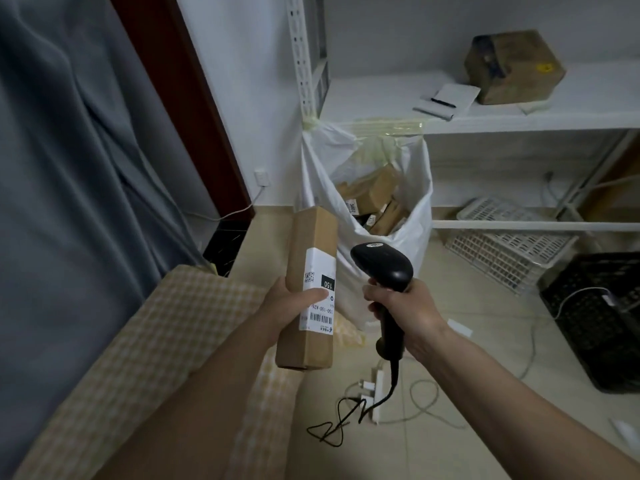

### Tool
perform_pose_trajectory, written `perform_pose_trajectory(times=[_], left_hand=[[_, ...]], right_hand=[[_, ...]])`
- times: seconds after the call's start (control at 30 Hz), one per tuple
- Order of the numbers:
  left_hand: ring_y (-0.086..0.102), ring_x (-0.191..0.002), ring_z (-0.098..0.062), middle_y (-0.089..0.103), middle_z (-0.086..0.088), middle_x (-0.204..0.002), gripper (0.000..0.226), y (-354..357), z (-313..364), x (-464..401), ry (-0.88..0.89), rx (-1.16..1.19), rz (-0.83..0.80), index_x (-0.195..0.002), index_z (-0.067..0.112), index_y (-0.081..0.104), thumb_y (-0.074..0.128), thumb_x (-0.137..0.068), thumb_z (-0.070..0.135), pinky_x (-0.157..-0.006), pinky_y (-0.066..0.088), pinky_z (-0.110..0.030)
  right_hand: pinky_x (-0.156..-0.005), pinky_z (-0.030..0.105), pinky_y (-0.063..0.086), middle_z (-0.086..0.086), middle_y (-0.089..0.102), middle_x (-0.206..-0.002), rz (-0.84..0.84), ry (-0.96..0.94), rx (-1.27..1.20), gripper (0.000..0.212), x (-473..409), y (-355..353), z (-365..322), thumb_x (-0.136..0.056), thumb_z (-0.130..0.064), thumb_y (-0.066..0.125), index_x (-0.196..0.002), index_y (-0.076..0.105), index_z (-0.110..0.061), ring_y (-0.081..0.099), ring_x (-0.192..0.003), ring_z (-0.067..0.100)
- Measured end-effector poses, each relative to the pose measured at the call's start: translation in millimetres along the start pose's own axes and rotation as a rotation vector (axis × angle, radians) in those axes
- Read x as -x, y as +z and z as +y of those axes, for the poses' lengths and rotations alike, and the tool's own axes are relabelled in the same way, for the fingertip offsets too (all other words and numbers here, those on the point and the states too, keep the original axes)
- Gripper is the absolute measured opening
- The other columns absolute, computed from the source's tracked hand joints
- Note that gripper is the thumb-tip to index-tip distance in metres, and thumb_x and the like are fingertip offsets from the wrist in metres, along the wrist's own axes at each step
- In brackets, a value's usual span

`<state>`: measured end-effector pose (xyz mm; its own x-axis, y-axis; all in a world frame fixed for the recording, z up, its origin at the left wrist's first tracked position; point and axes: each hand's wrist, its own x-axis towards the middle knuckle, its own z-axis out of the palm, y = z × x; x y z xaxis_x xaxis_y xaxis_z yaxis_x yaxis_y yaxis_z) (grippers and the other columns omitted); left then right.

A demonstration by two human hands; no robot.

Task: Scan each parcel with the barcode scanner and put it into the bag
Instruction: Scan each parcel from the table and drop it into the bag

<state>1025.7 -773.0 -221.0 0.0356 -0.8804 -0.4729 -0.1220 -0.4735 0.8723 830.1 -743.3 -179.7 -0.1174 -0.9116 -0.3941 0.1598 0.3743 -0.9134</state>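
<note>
1. A long brown cardboard parcel (311, 289) stands nearly upright in the air in front of the person, its white shipping label (318, 289) with barcode and the number 150 facing the camera.
2. The left hand (291, 299) holds the parcel from the left side, its thumb pressed across the label.
3. The right hand (403, 306) grips the handle of a black barcode scanner (384, 271), whose head sits just right of the parcel; its black cable (349, 414) trails down to the tiled floor.
4. Behind both, a white plastic bag (415, 202) hangs open, taped to the edge of a white shelf (554, 123), with several brown parcels (377, 195) already inside.
5. On the shelf rest a worn cardboard box (512, 67) and a flat white packet (446, 100).
6. A checked yellow cloth (138, 358) covers a surface at lower left, beside a grey curtain (69, 168).
7. A white basket (509, 247) and a black crate (602, 323) stand on the floor at right, and a white power strip (377, 393) lies below the scanner.
</note>
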Motion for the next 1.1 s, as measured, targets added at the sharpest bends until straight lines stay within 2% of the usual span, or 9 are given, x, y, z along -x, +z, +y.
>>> perform_pose_trajectory(times=[0.17, 0.4, 0.47, 0.53, 0.63, 0.77, 0.87, 0.97, 1.1], left_hand=[[0.073, -0.087, -0.024, 0.076, -0.01, -0.094, 0.027, 10.9, 30.2, -41.0, -0.095, -0.012, -0.119, -0.108, 0.006, 0.069, 0.075, -0.082, 0.012, -0.075, 0.058, -0.033], [0.071, -0.095, -0.028, 0.073, -0.013, -0.106, 0.047, 17.5, 82.5, -115.7, -0.135, -0.045, -0.333, -0.12, 0.01, 0.061, 0.079, -0.077, 0.01, -0.076, 0.058, -0.039], [0.072, -0.09, -0.029, 0.072, -0.015, -0.106, 0.059, 22.1, 92.3, -140.6, -0.128, -0.021, -0.299, -0.122, 0.01, 0.057, 0.084, -0.069, 0.012, -0.069, 0.06, -0.039], [0.073, -0.09, -0.029, 0.072, -0.013, -0.105, 0.084, 28.4, 100.1, -167.7, -0.1, -0.058, -0.263, -0.124, 0.011, 0.056, 0.092, -0.049, 0.025, -0.077, 0.059, -0.045], [0.073, -0.089, -0.028, 0.073, -0.011, -0.103, 0.092, 41.3, 105.1, -204.8, -0.062, -0.102, -0.231, -0.122, 0.014, 0.058, 0.089, -0.038, 0.036, -0.085, 0.057, -0.05], [0.072, -0.089, -0.022, 0.073, -0.003, -0.102, 0.062, 65.2, 129.2, -225.3, -0.022, -0.159, -0.175, -0.117, 0.018, 0.06, 0.086, -0.062, 0.024, -0.084, 0.058, -0.043], [0.068, -0.086, -0.013, 0.068, 0.006, -0.1, 0.045, 85.9, 143.7, -258.2, 0.032, -0.193, -0.155, -0.114, 0.021, 0.057, 0.081, -0.075, 0.018, -0.07, 0.055, -0.029], [0.064, -0.083, -0.008, 0.065, 0.006, -0.102, 0.049, 115.4, 157.6, -292.2, 0.059, -0.194, -0.131, -0.119, 0.023, 0.053, 0.079, -0.078, 0.016, -0.064, 0.049, -0.022], [0.065, -0.099, -0.018, 0.064, -0.003, -0.122, 0.068, 167.0, 169.6, -345.7, 0.002, -0.226, -0.095, -0.136, 0.016, 0.045, 0.08, -0.078, 0.019, -0.083, 0.054, -0.034]], right_hand=[[-0.054, 0.028, 0.043, 0.013, 0.059, -0.07, 0.02, 0.062, -0.048, 0.012, -35.8, -7.0, -16.4, -0.078, 0.005, 0.069, -0.086, 0.063, -0.001, 0.052, -0.052, 0.019], [-0.057, 0.031, 0.042, 0.014, 0.059, -0.07, 0.088, 0.058, -0.046, 0.011, -97.5, -3.0, -47.7, -0.078, 0.006, 0.068, -0.086, 0.063, 0.001, 0.052, -0.054, 0.022], [-0.058, 0.032, 0.041, 0.014, 0.059, -0.07, 0.105, 0.051, -0.057, 0.01, -114.9, -4.3, -55.0, -0.078, 0.006, 0.068, -0.084, 0.063, 0.0, 0.052, -0.054, 0.022], [-0.059, 0.031, 0.042, 0.012, 0.06, -0.069, 0.127, 0.047, -0.064, 0.009, -131.0, -8.4, -59.6, -0.078, 0.005, 0.068, -0.083, 0.063, -0.001, 0.052, -0.056, 0.021], [-0.057, 0.031, 0.042, 0.012, 0.059, -0.067, 0.144, 0.079, -0.089, 0.009, -154.8, -17.4, -62.0, -0.078, 0.006, 0.068, -0.082, 0.063, -0.001, 0.052, -0.055, 0.022], [-0.056, 0.032, 0.043, 0.015, 0.059, -0.068, 0.163, 0.134, -0.142, 0.009, -197.2, -32.1, -68.1, -0.078, 0.007, 0.068, -0.08, 0.062, 0.0, 0.052, -0.053, 0.022], [-0.054, 0.031, 0.043, 0.015, 0.056, -0.068, 0.14, 0.169, -0.167, 0.01, -238.6, -44.5, -75.5, -0.078, 0.008, 0.066, -0.083, 0.061, 0.001, 0.05, -0.052, 0.022], [-0.054, 0.032, 0.041, 0.017, 0.055, -0.068, 0.103, 0.213, -0.164, 0.01, -280.6, -61.1, -84.5, -0.077, 0.01, 0.065, -0.079, 0.062, 0.001, 0.049, -0.052, 0.023], [-0.057, 0.032, 0.04, 0.014, 0.055, -0.064, 0.072, 0.253, -0.142, 0.013, -334.2, -91.8, -97.6, -0.078, 0.01, 0.064, -0.073, 0.062, -0.002, 0.048, -0.052, 0.02]])
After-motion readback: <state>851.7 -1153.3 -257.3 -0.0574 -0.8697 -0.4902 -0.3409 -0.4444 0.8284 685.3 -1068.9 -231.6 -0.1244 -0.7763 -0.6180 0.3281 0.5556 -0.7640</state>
